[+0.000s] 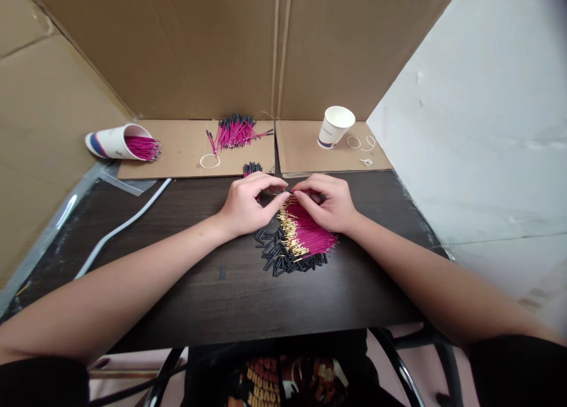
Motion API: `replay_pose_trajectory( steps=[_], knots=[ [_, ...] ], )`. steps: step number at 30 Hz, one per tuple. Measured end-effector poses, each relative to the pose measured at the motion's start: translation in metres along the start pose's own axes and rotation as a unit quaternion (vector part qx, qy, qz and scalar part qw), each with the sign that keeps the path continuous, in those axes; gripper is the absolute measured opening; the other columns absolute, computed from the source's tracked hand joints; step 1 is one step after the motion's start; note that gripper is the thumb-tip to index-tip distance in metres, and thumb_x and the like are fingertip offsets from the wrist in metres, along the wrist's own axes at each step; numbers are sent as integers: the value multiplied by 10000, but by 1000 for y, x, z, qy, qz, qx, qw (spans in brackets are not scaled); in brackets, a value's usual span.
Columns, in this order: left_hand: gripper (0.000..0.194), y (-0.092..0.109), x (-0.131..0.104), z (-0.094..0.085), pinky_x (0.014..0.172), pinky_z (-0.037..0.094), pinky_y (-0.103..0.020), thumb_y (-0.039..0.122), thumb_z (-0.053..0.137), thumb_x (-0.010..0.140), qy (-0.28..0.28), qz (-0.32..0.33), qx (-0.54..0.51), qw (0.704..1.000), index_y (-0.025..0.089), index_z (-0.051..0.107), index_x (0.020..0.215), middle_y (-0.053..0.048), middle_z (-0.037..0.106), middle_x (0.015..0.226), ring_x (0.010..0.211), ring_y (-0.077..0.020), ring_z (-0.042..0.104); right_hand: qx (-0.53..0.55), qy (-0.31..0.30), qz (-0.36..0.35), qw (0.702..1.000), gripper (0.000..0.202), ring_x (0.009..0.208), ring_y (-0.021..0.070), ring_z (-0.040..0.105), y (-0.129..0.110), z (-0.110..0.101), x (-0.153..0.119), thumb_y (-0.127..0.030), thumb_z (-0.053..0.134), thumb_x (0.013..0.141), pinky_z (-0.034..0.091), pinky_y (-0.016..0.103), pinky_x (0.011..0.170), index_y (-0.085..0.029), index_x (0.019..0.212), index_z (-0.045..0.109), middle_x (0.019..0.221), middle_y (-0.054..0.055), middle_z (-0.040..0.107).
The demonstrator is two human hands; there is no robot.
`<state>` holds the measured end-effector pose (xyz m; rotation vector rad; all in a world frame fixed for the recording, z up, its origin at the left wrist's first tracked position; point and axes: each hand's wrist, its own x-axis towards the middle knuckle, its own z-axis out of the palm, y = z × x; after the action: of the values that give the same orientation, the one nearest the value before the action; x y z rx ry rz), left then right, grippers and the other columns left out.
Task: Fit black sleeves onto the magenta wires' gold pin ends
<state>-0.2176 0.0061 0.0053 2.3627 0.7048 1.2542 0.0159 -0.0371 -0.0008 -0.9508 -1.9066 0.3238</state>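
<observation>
My left hand [252, 203] and my right hand [326, 201] meet fingertip to fingertip above the far end of a pile of magenta wires [313, 230] with gold-coloured pin ends [290, 230]. Between my right thumb and fingers is a thin magenta wire, mostly hidden. My left thumb and index finger close at its end; what they pinch is too small to make out. Short black sleeves [290, 266] lie loose along the near and left sides of the pile. Beyond my left hand, black-tipped wires [252, 168] show partly.
A tipped paper cup [113, 142] holds magenta wires at the left. Black-capped wires [234, 130] lie on the cardboard strip [177, 153]. An upright paper cup [335, 126] stands near rubber bands [367, 143]. Cardboard walls [199, 46] rise behind; a white cable [119, 230] crosses the left.
</observation>
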Motion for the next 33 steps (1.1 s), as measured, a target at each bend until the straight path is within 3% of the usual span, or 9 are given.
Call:
replay_pose_trajectory(
  steps=[7,33],
  knots=[
    [106,2,2,0,834,605,-359,233,735,1020,-5,3,0,1000,172,810,977,-60,830,927,833,-193,748,0,3,15,1000,139,609,135,534,0,0,0,-235,692,1047,453,320,612,-201,999,818,770,17,688],
    [100,2,1,-1,805,585,-346,244,727,1011,-20,-10,3,1000,175,791,980,-59,814,914,804,-187,724,5,-7,28,1000,158,642,149,581,0,-1,0,-255,683,1046,470,328,631,-206,976,817,799,33,733]
  ],
)
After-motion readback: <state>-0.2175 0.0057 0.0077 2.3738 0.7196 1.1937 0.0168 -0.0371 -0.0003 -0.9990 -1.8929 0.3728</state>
